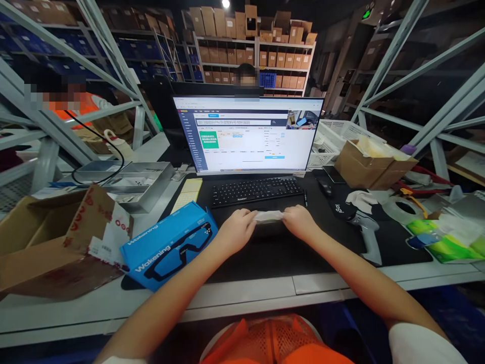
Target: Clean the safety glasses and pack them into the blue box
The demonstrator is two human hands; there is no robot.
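My left hand (pixel 235 230) and my right hand (pixel 299 222) rest on the black desk mat (pixel 280 253) just in front of the black keyboard (pixel 257 190). Both are closed on the ends of a small clear plastic packet (pixel 269 216) stretched between them. A blue box (pixel 170 245) printed with glasses lies to the left of my left hand. The monitor (pixel 248 134) stands lit behind the keyboard.
An open brown carton (pixel 56 242) sits at the left, a metal tray (pixel 132 184) behind it. A handheld scanner (pixel 366 227), mouse (pixel 325 188), tape roll (pixel 401 208), cardboard box (pixel 369 162) and green packets (pixel 447 242) lie to the right. Two other people are behind the desk.
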